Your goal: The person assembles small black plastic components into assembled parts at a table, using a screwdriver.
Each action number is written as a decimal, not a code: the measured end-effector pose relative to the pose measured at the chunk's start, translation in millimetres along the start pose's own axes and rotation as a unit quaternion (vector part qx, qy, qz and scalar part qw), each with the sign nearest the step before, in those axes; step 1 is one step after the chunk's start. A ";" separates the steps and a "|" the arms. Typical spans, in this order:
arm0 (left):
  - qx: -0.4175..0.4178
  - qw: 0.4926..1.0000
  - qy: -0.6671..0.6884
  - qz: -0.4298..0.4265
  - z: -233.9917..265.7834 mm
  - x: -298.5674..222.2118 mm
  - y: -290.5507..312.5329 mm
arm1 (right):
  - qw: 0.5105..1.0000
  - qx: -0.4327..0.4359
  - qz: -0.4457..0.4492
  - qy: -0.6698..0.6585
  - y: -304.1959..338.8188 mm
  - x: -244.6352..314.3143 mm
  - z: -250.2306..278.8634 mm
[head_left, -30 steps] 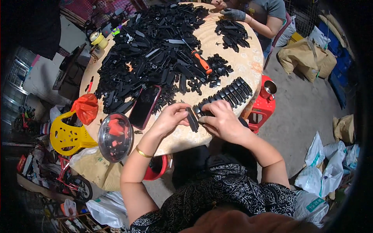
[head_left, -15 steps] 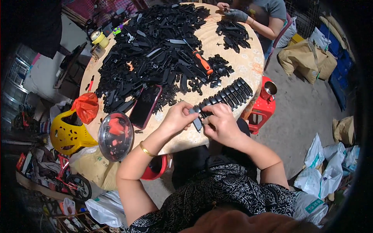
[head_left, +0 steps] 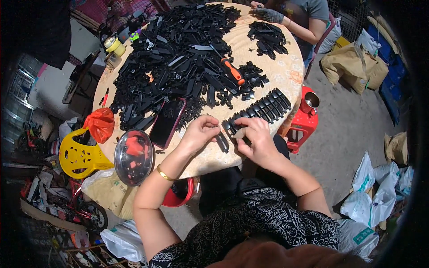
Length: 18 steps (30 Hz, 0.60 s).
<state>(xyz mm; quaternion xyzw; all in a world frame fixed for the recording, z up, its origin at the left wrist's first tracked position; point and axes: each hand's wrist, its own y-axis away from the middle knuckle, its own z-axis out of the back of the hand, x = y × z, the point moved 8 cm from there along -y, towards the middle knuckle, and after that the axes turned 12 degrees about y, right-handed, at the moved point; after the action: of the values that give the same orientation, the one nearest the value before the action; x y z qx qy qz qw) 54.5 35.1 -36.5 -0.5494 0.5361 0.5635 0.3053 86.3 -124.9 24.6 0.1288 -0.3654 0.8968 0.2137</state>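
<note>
My left hand (head_left: 202, 133) is closed in a pinch at the table's near edge, on the top end of a narrow black plastic piece (head_left: 222, 144) that points toward me. Just to its right my right hand (head_left: 257, 142) is also closed, thumb against the bent fingers; whatever is between them is too small to make out. Beyond the right hand, a neat row of black plastic parts (head_left: 271, 107) lies side by side, running up to the right. Its near end reaches the right fingertips.
A big heap of black plastic parts (head_left: 178, 67) covers the round table, with an orange-handled screwdriver (head_left: 232, 72) on it. A phone (head_left: 166, 125) and a clear-lidded bowl (head_left: 134, 158) are at left. Across the table, a co-worker's gloved hand (head_left: 270, 16) is near a smaller pile (head_left: 267, 39).
The black piece at my left hand has tilted, its broad grey face no longer showing. My hands have drawn slightly apart. The co-worker's gloved hand has shifted slightly left.
</note>
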 end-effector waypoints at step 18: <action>-0.061 0.933 -0.284 -0.215 -5.0 -35.2 19.8 | 0.992 0.036 0.120 -0.010 19.0 23.7 -6.7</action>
<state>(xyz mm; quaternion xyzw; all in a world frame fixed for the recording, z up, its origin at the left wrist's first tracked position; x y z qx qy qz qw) 44.9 34.3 3.0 -0.4861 0.2610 0.6485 0.5245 56.0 -125.6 17.7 0.1002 -0.3476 0.9273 0.0963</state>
